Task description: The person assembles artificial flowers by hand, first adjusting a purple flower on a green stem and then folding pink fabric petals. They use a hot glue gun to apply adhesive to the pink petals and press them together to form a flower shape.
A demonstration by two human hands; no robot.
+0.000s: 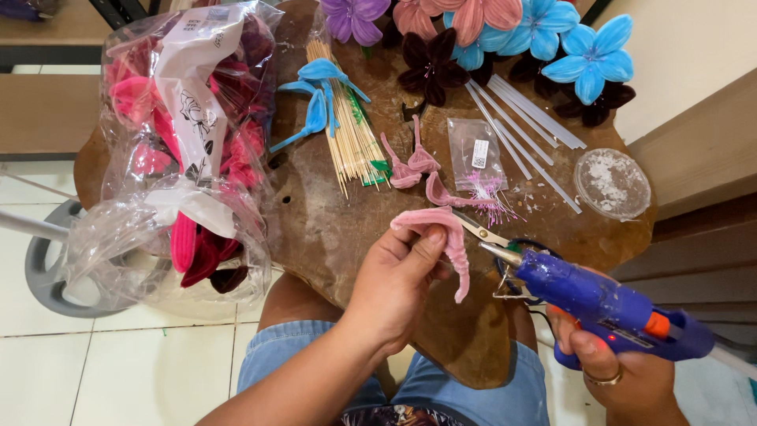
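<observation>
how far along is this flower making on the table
Done: finished flowers in blue, pink, purple and dark red lie at the table's far edge. In hand: the left hand holds a pink petal, and the right hand points a blue glue gun at it. Left: loose pink petals, blue petals, bamboo sticks, glue sticks and bags of fuzzy material.

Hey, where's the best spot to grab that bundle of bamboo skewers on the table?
Pinch the bamboo skewers around the middle, coming from above with the grip across their length. They lie flat and fan out at the near end, and blue petal pieces cover the far end.
</observation>
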